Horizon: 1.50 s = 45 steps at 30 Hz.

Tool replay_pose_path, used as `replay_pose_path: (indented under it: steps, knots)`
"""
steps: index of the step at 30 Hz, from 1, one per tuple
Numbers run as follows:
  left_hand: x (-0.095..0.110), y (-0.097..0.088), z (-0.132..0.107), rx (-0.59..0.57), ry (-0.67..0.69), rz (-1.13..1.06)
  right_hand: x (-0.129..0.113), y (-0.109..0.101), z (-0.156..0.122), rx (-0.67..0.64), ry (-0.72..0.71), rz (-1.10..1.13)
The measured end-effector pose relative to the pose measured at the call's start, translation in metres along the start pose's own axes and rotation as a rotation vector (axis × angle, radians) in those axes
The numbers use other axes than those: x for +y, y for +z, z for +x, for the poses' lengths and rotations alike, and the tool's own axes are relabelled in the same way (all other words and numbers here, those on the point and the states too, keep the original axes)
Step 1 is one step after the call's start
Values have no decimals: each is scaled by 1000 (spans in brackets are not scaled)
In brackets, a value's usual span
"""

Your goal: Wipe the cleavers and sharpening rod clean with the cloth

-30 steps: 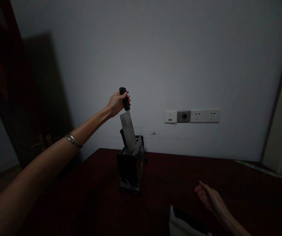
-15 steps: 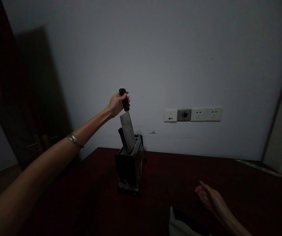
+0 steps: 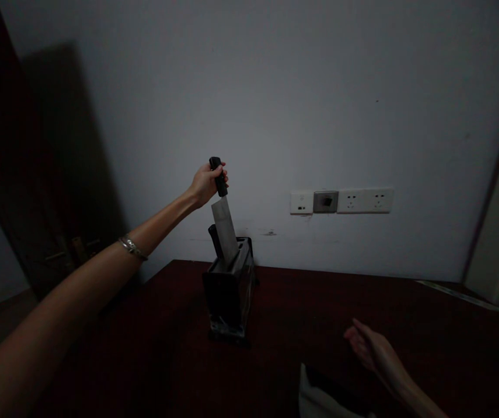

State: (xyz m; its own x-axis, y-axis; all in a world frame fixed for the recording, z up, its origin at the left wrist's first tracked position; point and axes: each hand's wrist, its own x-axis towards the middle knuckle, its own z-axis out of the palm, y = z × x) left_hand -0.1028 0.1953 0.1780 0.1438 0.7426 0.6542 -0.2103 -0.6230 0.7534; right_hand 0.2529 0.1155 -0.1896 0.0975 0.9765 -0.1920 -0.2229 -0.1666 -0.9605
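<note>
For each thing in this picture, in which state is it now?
cleaver: nearly upright, blade tip inside the knife block
knife block: upright on the table
other knife: seated in the block, handle out
left hand: closed around the cleaver handle
right hand: open, empty, over the table
wall sockets: nothing plugged in

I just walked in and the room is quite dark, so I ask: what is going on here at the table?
A person works at a dark red table. The left hand grips the black handle of a cleaver, whose blade is partly inside a dark knife block on the table. A second black handle sticks out of the block. The right hand is open and holds nothing, low near the table's front.
</note>
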Motion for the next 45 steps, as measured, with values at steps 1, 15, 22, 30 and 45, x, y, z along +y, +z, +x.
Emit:
replay_pose_path:
  steps: [1, 15, 22, 30, 45]
  knots:
    - [0, 0, 0, 3, -1, -1, 0, 0, 0, -2, 5, 11]
    - [-7, 0, -7, 7, -38, 1, 4, -2, 4, -35, -28, -13]
    - [-15, 0, -14, -16, -86, -5, 2, 0, 0, -6, -14, 1]
    - [-27, -3, -24, -42, -126, -15, 5, -2, 4, -14, -11, 2]
    - [-36, -16, -34, -161, -262, 51, 2, 0, 1, -36, -44, -13]
